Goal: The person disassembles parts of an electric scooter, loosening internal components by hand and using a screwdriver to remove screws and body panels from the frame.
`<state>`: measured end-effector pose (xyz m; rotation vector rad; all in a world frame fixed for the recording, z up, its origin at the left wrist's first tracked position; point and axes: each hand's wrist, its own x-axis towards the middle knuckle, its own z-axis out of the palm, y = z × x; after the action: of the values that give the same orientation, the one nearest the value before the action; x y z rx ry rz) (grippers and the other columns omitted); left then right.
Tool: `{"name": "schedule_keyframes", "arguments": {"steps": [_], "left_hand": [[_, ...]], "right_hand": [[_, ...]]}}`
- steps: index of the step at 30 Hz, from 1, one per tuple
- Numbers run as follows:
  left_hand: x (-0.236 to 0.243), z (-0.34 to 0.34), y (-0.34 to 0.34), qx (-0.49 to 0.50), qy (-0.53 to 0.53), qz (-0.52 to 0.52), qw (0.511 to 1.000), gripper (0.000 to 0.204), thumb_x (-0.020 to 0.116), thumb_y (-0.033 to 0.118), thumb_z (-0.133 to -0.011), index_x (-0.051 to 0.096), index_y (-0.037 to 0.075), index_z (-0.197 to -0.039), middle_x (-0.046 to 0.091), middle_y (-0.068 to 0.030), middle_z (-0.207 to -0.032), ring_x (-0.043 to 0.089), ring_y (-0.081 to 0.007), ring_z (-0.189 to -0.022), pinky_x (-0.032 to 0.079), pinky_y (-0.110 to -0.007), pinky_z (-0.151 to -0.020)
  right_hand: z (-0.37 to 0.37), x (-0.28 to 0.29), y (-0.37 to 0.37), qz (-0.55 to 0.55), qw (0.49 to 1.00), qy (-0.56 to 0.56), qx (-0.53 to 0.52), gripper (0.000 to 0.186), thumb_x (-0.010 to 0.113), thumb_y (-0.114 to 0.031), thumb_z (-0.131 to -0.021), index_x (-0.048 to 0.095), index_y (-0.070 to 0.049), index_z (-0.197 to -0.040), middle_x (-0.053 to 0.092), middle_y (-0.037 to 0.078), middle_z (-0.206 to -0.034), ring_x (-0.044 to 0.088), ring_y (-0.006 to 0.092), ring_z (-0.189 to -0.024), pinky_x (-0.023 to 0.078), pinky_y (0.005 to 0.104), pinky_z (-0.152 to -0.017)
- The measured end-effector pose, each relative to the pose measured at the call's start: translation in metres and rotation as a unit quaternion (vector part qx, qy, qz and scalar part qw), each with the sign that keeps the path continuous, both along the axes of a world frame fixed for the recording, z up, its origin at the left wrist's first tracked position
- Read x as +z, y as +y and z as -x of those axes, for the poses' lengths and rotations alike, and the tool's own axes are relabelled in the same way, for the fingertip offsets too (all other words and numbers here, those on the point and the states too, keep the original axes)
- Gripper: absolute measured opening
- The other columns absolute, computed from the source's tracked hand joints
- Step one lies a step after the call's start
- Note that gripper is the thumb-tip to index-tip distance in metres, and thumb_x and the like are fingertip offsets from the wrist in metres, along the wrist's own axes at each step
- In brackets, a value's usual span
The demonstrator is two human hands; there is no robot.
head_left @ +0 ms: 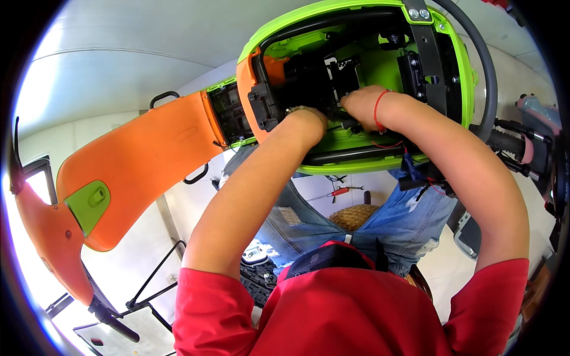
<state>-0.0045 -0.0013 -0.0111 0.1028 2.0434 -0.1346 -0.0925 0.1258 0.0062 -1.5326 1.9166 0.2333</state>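
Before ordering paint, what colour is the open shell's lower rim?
The lower rim is bright green, best in head view.

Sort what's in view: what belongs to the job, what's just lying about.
In the job, it seems:
green scooter body, opened
left hand and right hand, reaching inside
blue wiring at the body's edge

Lying about, apparently:
red-handled tool on the floor
dark parts beside the left leg

Left hand (310, 115) and right hand (362, 105) reach into the open green scooter body (356, 167).
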Motion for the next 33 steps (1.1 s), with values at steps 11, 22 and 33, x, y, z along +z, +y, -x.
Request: {"name": "schedule_keyframes", "arguments": {"steps": [11,22,33], "left_hand": [[0.018,0.0,0.008,-0.03,-0.035,0.024,0.999,0.031,0.063,0.011,-0.083,0.071,0.007,-0.113,0.068,-0.0152,-0.118,0.066,-0.0337,-0.107,0.055,-0.044,-0.085],[0.01,-0.001,0.009,-0.055,-0.031,0.033,0.997,0.032,0.064,0.012,-0.082,0.071,0.008,-0.113,0.068,-0.0145,-0.118,0.067,-0.0327,-0.106,0.055,-0.045,-0.084],[-0.037,-0.018,-0.016,-0.062,-0.036,0.052,0.996,0.03,0.063,0.013,-0.083,0.072,0.008,-0.112,0.068,-0.0144,-0.117,0.068,-0.031,-0.104,0.055,-0.043,-0.082]], "right_hand": [[-0.001,0.028,-0.007,-0.123,0.99,-0.071,-0.013,0.024,0.067,-0.007,-0.073,0.073,0.001,-0.094,0.07,0.02,-0.099,0.069,0.0328,-0.092,0.056,0.0394,-0.08],[-0.003,0.005,0.001,-0.018,0.999,-0.045,-0.025,0.023,0.068,-0.006,-0.073,0.072,0.001,-0.095,0.07,0.021,-0.1,0.068,0.0331,-0.097,0.055,0.0404,-0.083],[0.001,0.014,-0.007,-0.042,0.998,-0.042,-0.015,0.022,0.065,-0.005,-0.073,0.069,0.007,-0.092,0.068,0.023,-0.096,0.067,0.0355,-0.094,0.055,0.0419,-0.082]]}}
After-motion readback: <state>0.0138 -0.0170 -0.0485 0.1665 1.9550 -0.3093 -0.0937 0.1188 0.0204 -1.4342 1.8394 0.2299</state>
